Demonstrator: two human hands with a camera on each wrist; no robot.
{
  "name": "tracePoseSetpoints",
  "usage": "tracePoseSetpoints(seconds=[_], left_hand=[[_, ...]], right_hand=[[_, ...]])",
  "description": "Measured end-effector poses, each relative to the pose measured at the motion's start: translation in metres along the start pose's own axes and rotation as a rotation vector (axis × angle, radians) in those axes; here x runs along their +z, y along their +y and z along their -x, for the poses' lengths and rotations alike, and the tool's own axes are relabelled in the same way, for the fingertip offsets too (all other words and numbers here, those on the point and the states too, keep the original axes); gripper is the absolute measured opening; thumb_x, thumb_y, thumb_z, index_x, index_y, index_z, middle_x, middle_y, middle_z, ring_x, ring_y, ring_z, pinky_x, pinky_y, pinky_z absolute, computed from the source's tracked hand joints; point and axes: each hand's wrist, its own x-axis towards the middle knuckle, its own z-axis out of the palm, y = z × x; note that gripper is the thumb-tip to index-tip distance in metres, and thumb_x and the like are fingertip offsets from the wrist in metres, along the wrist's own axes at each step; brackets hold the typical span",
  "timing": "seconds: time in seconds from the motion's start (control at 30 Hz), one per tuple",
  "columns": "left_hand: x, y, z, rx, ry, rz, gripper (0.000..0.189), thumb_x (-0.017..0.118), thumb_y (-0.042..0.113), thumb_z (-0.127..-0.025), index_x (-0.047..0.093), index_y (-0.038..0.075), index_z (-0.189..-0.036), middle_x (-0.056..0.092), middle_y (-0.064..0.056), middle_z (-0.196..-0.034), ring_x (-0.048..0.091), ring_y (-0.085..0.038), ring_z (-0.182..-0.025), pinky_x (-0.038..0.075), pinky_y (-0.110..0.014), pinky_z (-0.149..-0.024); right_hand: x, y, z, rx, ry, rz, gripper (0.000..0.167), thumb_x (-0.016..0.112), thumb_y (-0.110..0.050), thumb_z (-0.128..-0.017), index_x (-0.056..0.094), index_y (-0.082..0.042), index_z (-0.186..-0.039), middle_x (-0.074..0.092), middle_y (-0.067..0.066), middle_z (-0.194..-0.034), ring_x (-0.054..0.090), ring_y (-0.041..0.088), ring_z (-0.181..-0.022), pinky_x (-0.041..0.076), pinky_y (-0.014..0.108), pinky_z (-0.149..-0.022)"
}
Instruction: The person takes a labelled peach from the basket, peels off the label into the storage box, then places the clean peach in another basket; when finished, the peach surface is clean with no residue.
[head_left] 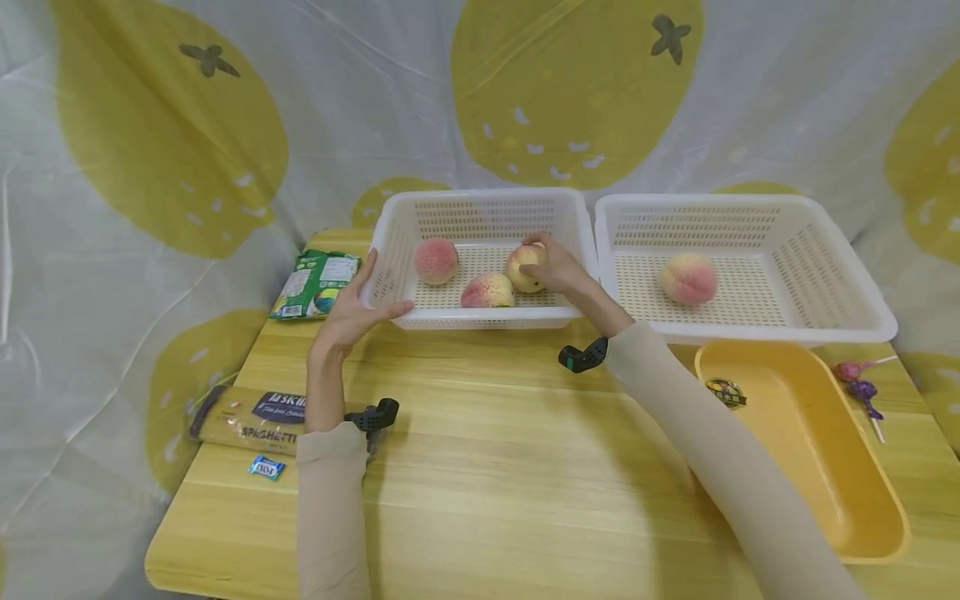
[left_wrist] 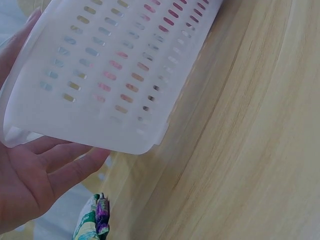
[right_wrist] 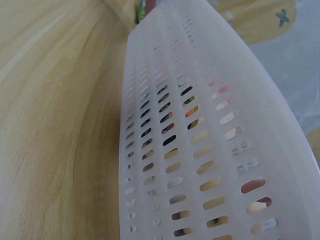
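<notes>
The right hand reaches over the front rim of the left-hand white perforated plastic basket and grips a round, pale yellow peach with a faint blush, its thumb and fingers curled about the fruit; whether that peach touches the basket floor cannot be told. The left hand lies against the left end of the same basket, its fingers extended and spread, the thumb across the front corner; the left wrist view shows an opened palm with straight fingers by the wall's lower edge. In that basket also sit a deep pink fuzzy peach, toward the left, and a yellow peach speckled with red, near the front wall beside the gripped one. Just to the right stands a second white perforated plastic basket with one pink-and-cream peach inside. In front of it is a deep yellow plastic bin, partly hidden by the right sleeve, with pink and purple lollipops beside it. On the left of the wood-grain desk lie a green printed snack bag, a long spaghetti packet partly behind the left forearm, and a small blue wrapped packet.
</notes>
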Motion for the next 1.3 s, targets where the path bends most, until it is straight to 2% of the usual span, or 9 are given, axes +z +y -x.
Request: tracePoseSetpoints(seconds=[0.1,0.23,0.43,0.53,0.67,0.77,0.87,1.1,1.3], left_hand=[[0.002,0.001,-0.001,0.002,-0.006,0.002,0.111,0.082,0.02,-0.089,0.003,0.036,-0.167,0.013,-0.006,-0.175,0.029,-0.032,-0.156,0.029,-0.053,-0.126],[0.004,0.001,-0.003,0.002,-0.014,-0.001,0.111,0.082,0.02,-0.089,0.003,0.037,-0.166,0.013,-0.006,-0.175,0.029,-0.032,-0.156,0.029,-0.053,-0.126],[0.007,0.004,-0.005,-0.006,-0.016,0.006,0.112,0.083,0.02,-0.089,0.004,0.04,-0.165,0.011,-0.004,-0.175,0.03,-0.031,-0.155,0.03,-0.053,-0.126],[0.008,0.005,-0.006,-0.007,-0.014,0.009,0.113,0.084,0.021,-0.088,0.004,0.04,-0.165,0.009,-0.001,-0.176,0.029,-0.031,-0.155,0.029,-0.053,-0.126],[0.01,0.004,-0.007,-0.024,-0.013,0.015,0.113,0.084,0.022,-0.088,0.003,0.04,-0.165,0.006,0.0,-0.176,0.027,-0.031,-0.156,0.027,-0.053,-0.127],[0.009,0.003,-0.007,-0.053,-0.006,0.008,0.114,0.085,0.025,-0.087,0.002,0.042,-0.165,0.006,-0.001,-0.176,0.025,-0.031,-0.156,0.026,-0.053,-0.127],[0.006,0.002,-0.006,-0.079,0.013,-0.006,0.115,0.086,0.028,-0.086,0.003,0.044,-0.164,0.006,-0.002,-0.176,0.024,-0.031,-0.156,0.024,-0.053,-0.128],[-0.002,0.002,-0.004,-0.089,0.035,-0.031,0.114,0.085,0.028,-0.087,0.002,0.045,-0.164,0.014,-0.006,-0.175,0.028,-0.031,-0.153,0.025,-0.053,-0.126],[-0.001,0.003,-0.003,-0.082,0.02,-0.03,0.114,0.083,0.027,-0.089,-0.001,0.043,-0.164,0.014,-0.007,-0.175,0.028,-0.031,-0.153,0.025,-0.054,-0.127]], right_hand=[[-0.001,0.002,0.0,-0.004,0.0,-0.011,0.059,0.061,-0.012,-0.103,0.034,-0.01,-0.157,0.03,0.022,-0.168,0.033,0.038,-0.152,0.036,0.052,-0.12],[-0.004,0.004,0.002,-0.033,-0.003,0.016,0.062,0.062,-0.013,-0.103,0.035,-0.008,-0.159,0.029,0.018,-0.169,0.026,0.038,-0.157,0.027,0.054,-0.127],[-0.01,0.0,0.006,-0.148,0.045,0.037,0.058,0.064,-0.013,-0.102,0.043,-0.005,-0.156,0.042,0.018,-0.163,0.036,0.039,-0.152,0.033,0.053,-0.124],[-0.018,-0.007,0.017,-0.225,0.073,0.023,0.057,0.065,-0.012,-0.101,0.046,-0.005,-0.154,0.047,0.018,-0.159,0.04,0.037,-0.149,0.037,0.053,-0.121],[-0.033,-0.015,0.046,-0.293,0.089,0.007,0.056,0.068,-0.016,-0.101,0.05,-0.012,-0.153,0.05,0.014,-0.157,0.043,0.032,-0.144,0.037,0.053,-0.117],[-0.042,-0.019,0.075,-0.31,0.077,0.007,0.056,0.07,-0.02,-0.1,0.052,-0.022,-0.153,0.049,0.009,-0.155,0.045,0.03,-0.135,0.044,0.052,-0.108],[-0.044,-0.019,0.106,-0.327,0.028,-0.017,0.057,0.072,-0.018,-0.098,0.054,-0.025,-0.152,0.047,0.01,-0.152,0.048,0.03,-0.13,0.052,0.049,-0.102],[-0.02,0.011,0.17,-0.392,-0.06,0.032,0.06,0.077,-0.014,-0.094,0.057,-0.023,-0.149,0.054,0.011,-0.144,0.052,0.029,-0.131,0.051,0.05,-0.102],[0.002,0.045,0.19,-0.321,-0.066,0.068,0.057,0.077,-0.013,-0.093,0.06,-0.022,-0.147,0.054,0.015,-0.143,0.054,0.036,-0.132,0.052,0.055,-0.099]])
